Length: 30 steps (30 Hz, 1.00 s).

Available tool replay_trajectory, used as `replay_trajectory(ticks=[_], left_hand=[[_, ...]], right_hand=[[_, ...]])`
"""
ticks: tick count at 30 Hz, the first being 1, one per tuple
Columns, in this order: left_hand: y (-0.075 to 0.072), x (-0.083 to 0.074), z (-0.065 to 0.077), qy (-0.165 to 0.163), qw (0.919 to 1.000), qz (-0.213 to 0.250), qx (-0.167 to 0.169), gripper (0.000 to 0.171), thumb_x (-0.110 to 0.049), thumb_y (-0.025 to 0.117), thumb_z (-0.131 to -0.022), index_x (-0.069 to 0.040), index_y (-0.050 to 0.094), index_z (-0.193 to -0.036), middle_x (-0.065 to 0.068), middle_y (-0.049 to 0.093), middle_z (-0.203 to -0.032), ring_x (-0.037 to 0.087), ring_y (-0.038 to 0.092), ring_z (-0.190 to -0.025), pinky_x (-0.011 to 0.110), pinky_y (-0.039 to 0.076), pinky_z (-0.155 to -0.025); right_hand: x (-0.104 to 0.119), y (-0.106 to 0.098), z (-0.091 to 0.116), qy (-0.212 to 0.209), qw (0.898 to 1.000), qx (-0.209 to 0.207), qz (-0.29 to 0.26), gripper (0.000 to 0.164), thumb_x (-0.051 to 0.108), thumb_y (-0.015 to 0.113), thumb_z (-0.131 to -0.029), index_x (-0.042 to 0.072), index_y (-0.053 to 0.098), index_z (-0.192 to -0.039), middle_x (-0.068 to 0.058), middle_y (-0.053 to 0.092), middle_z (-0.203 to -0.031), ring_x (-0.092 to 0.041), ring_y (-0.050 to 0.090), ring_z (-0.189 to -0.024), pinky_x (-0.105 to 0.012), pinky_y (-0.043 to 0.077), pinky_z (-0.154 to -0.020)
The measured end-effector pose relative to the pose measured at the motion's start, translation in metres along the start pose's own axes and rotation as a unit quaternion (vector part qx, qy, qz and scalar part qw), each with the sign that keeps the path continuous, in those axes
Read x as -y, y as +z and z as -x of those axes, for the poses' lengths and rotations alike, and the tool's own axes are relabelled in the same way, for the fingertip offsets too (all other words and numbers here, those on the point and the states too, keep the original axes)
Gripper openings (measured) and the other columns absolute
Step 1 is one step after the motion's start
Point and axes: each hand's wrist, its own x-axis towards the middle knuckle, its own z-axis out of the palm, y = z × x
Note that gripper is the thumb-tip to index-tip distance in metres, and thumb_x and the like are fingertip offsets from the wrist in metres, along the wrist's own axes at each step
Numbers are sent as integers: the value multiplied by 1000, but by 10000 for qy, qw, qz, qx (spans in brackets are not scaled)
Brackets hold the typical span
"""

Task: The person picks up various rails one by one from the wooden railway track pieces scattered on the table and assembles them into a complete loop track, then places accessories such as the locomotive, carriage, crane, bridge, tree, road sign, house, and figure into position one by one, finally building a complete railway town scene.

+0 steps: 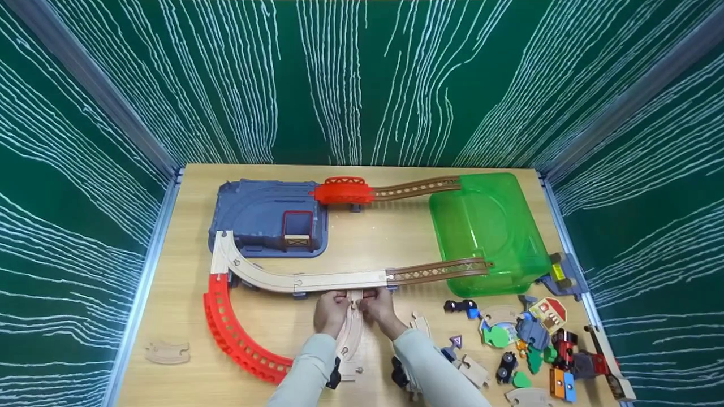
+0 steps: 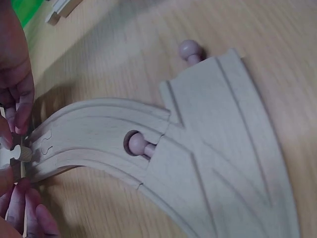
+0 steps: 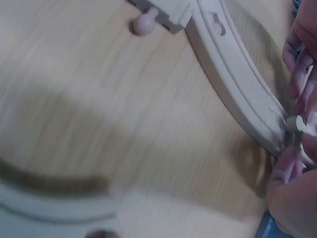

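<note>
My left hand (image 1: 331, 312) and right hand (image 1: 380, 310) pinch a short wooden track piece (image 1: 354, 295) from its two sides. Its round peg (image 2: 23, 153) points toward a curved wooden track (image 2: 94, 126), over the end of that curve. The curve joins a wooden switch track (image 2: 237, 148) by a peg set in a round socket; a second peg sticks out of the switch. Just beyond the hands runs a straight wooden track (image 1: 342, 281) of the raised loop. My fingertips partly hide the short piece.
A grey plastic base (image 1: 254, 220) and a green bin (image 1: 486, 226) carry the loop's ends, linked by a red bridge (image 1: 344, 191). Red curved track (image 1: 243, 342) lies at left, near a loose wooden track (image 1: 168, 353). Several toy pieces, including a black train car (image 1: 506, 366), crowd the right.
</note>
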Motion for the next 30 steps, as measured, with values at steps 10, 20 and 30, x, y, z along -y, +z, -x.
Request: replay_trajectory(ticks=[10, 20, 30], left_hand=[[8, 4, -7, -83, 9991, 3, -408, 10, -22, 70, -70, -12, 68, -74, 2, 67, -73, 20, 61, -69, 32, 45, -62], [13, 7, -11, -280, 9985, 362, -314, 11, -16, 70, -71, -9, 69, -78, 4, 67, -73, 17, 62, -68, 32, 47, -67], [13, 9, -13, 119, 9989, -62, -441, 9, -18, 71, -69, -11, 70, -75, 4, 66, -69, 23, 62, -68, 35, 46, -60]], right_hand=[[-108, 10, -50, -1467, 9844, -911, -334, 24, -11, 52, -64, 0, 57, -85, -6, 56, -68, -12, 49, -55, -21, 39, -46], [-96, 19, -47, -1160, 9822, -1382, 519, 21, -11, 53, -62, 3, 60, -76, -5, 56, -63, -16, 51, -56, -18, 38, -45], [-44, 19, -19, -744, 9860, -1349, 640, 14, -7, 62, -65, -7, 57, -78, -12, 55, -61, -17, 51, -55, -20, 41, -47]])
